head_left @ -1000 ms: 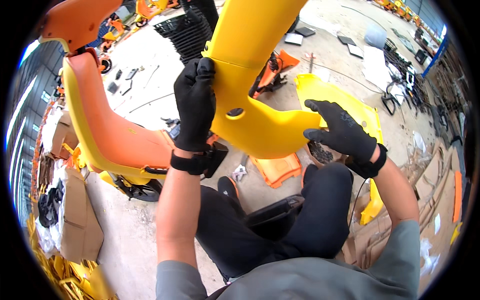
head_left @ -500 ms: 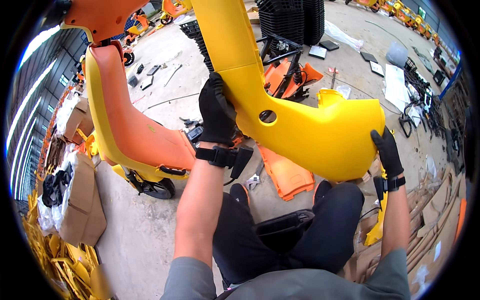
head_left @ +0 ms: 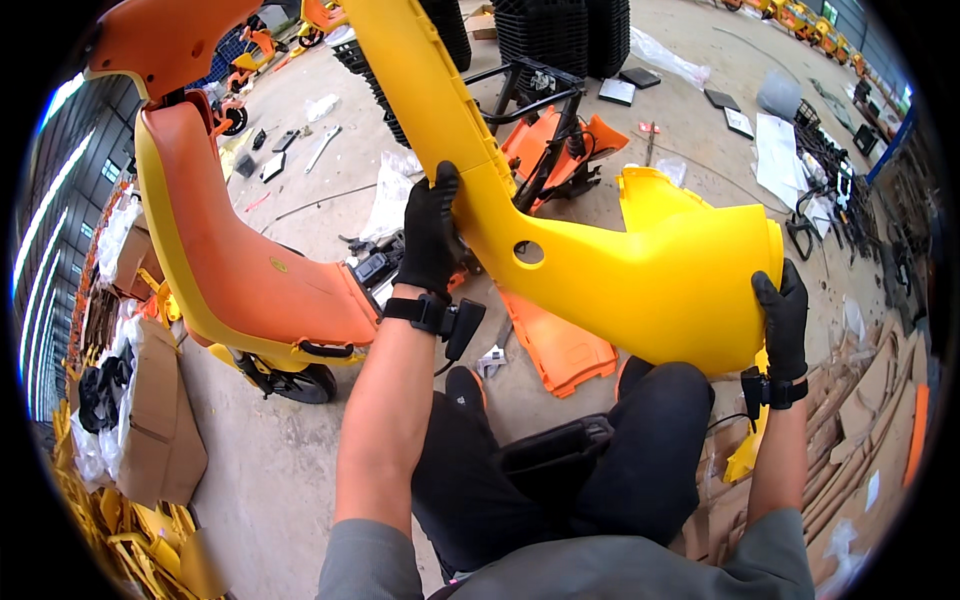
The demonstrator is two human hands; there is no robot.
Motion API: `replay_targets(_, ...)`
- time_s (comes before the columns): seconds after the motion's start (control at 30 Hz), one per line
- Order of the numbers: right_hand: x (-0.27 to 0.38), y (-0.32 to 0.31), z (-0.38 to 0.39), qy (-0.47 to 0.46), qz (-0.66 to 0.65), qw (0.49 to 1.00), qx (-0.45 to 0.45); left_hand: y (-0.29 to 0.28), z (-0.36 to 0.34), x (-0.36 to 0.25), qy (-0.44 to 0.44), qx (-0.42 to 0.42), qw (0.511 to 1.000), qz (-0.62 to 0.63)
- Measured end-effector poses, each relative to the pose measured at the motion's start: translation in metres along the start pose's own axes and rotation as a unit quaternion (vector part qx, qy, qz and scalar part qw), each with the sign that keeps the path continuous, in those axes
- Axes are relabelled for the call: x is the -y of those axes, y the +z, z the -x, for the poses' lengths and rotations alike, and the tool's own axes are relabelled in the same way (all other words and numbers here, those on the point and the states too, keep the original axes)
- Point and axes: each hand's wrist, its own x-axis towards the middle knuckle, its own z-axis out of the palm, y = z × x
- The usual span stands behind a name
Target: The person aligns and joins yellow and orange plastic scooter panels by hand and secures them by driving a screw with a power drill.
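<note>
A large yellow scooter body panel [head_left: 640, 285], curved and with a round hole near its bend, is held up in front of me between both hands. My left hand [head_left: 431, 230], in a black glove, grips its edge at the bend, the fingers partly hidden. My right hand [head_left: 785, 315], gloved too, is closed on the rim of the panel's wide right end. To the left stands an orange and yellow scooter [head_left: 225, 230], its wheel near the floor. Below the panel an orange body panel [head_left: 560, 340] lies on the ground by my feet.
Tall stacks of black crates [head_left: 545, 45] stand at the back, near a black frame with orange parts [head_left: 550, 140]. Cardboard boxes [head_left: 160, 420] and yellow plastic pieces [head_left: 140, 530] are at left. Flat cardboard [head_left: 850, 440] covers the right floor. A wrench [head_left: 322, 148] lies far left.
The yellow panel has tilted, its upper arm leaning further left and its wide end slightly lower. Both hands keep hold of it; the right hand has shifted a little on the rim.
</note>
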Motion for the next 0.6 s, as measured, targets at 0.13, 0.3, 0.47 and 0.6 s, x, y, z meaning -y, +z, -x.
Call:
replay_targets(0.13, 0.012, 0.003, 0.0, -0.021, 0.025, 0.999, -0.016, -0.045, -0.015, 0.037, -0.048, -0.008, 0.998, -0.028)
replay_targets(0.3, 0.032, 0.003, 0.005, -0.029, 0.093, 0.995, -0.018, -0.027, -0.009, 0.053, -0.126, -0.157, 0.979, -0.018)
replay_targets(0.47, 0.048, 0.008, 0.01, -0.028, 0.087, 0.996, -0.016, -0.055, -0.016, 0.067, -0.135, -0.085, 0.987, -0.026)
replay_targets(0.6, 0.048, 0.012, 0.011, -0.014, 0.073, 0.997, -0.029, -0.065, -0.014, 0.081, -0.149, -0.114, 0.982, 0.033)
